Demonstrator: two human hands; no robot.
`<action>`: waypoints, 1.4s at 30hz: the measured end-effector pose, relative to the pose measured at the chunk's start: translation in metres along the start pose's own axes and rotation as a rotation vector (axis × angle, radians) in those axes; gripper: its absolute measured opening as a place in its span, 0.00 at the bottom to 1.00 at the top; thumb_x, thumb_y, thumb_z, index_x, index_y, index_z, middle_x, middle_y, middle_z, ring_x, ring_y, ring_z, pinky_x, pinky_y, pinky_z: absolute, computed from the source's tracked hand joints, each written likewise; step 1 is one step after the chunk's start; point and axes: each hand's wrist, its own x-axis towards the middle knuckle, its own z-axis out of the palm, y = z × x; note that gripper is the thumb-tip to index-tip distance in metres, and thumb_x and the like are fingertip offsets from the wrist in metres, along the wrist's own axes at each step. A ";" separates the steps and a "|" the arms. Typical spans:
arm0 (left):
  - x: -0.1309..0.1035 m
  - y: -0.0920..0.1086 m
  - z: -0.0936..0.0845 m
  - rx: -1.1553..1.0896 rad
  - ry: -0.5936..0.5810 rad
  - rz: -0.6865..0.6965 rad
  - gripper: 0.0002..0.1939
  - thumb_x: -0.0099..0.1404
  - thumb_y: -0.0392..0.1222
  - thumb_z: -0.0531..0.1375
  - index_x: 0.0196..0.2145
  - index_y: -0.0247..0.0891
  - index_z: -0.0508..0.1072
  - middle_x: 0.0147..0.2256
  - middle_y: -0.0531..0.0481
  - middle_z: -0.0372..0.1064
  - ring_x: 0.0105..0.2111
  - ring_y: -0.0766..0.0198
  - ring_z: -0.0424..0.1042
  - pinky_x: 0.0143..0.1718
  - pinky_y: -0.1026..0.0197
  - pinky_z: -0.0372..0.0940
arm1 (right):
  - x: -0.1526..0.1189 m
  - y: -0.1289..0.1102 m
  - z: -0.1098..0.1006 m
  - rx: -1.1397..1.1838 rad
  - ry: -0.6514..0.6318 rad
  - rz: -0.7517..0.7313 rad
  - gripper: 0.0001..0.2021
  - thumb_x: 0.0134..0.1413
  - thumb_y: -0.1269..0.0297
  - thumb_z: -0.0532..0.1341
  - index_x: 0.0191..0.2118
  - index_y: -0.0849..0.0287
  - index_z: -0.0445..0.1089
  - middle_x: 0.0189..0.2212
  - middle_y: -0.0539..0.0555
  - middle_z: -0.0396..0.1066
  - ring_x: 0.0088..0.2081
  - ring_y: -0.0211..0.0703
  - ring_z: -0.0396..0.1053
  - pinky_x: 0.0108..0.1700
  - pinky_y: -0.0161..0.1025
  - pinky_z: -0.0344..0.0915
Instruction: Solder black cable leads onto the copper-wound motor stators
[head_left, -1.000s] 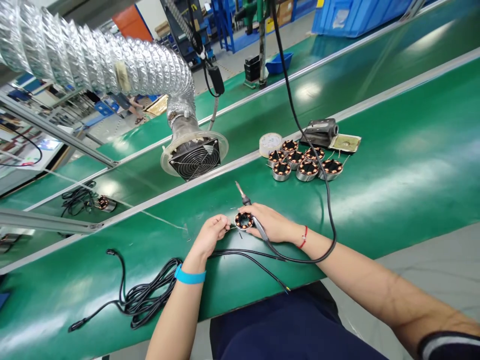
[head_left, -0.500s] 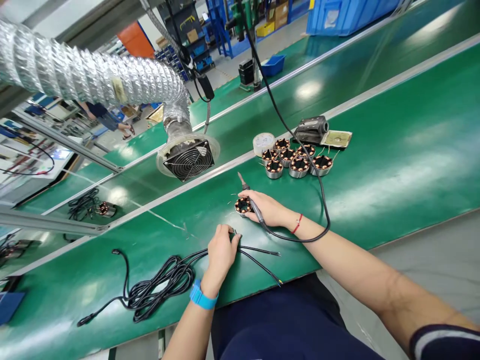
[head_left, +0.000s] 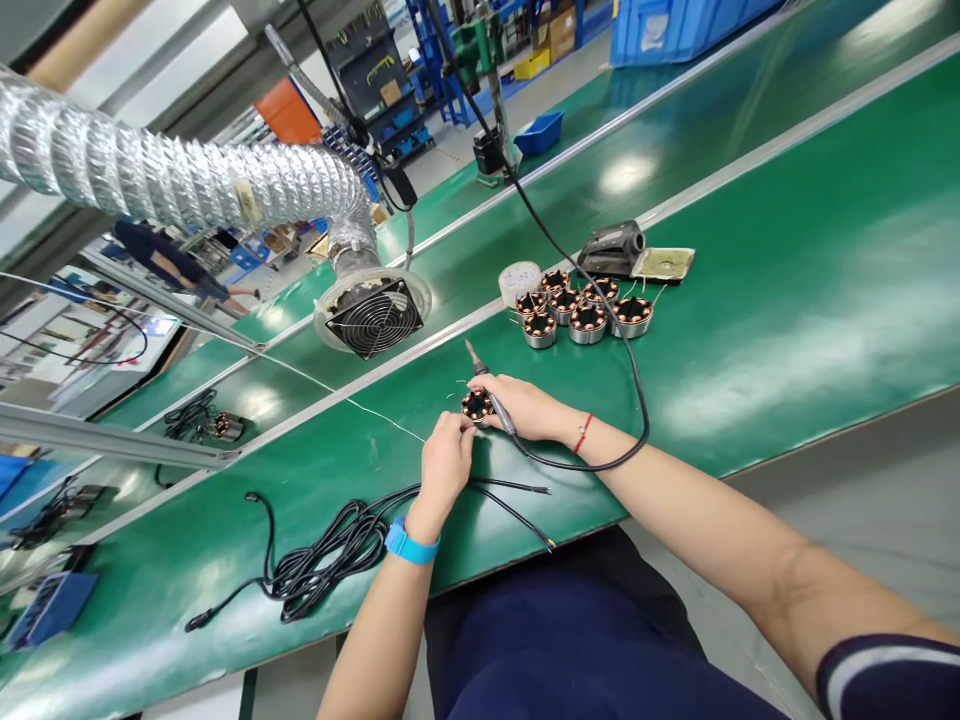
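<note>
My right hand (head_left: 529, 408) is closed around a soldering iron (head_left: 501, 412), its tip pointing up and away to the left. The same hand's fingers also grip a small motor stator (head_left: 476, 404), a metal ring with copper windings. My left hand (head_left: 448, 455) is pinched shut right beside the stator's near left edge. A thin pale strand of solder wire (head_left: 379, 412) runs from the upper left to this hand; its end at the fingertips is hidden. Below the left hand, black power cables (head_left: 330, 560) lie coiled, their stripped ends (head_left: 550, 545) pointing right.
Several more stators (head_left: 587, 322) stand together at the back right, by a tape roll (head_left: 519, 284) and a dark iron stand (head_left: 611, 250) with a sponge tray (head_left: 664, 264). A fan on a foil duct (head_left: 382, 318) hangs ahead. The iron's cord (head_left: 641, 400) loops over my right forearm.
My left hand has moved up from above the cables to the stator's edge. The solder wire now shows as a taut pale line. My right hand keeps its hold; the view has shifted slightly.
</note>
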 end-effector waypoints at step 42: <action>0.010 0.000 -0.002 0.214 -0.072 0.035 0.03 0.67 0.35 0.53 0.36 0.39 0.66 0.38 0.50 0.66 0.35 0.64 0.67 0.35 0.63 0.61 | -0.001 -0.006 -0.002 -0.046 -0.028 0.029 0.27 0.52 0.69 0.65 0.57 0.59 0.59 0.44 0.60 0.69 0.45 0.50 0.68 0.46 0.44 0.65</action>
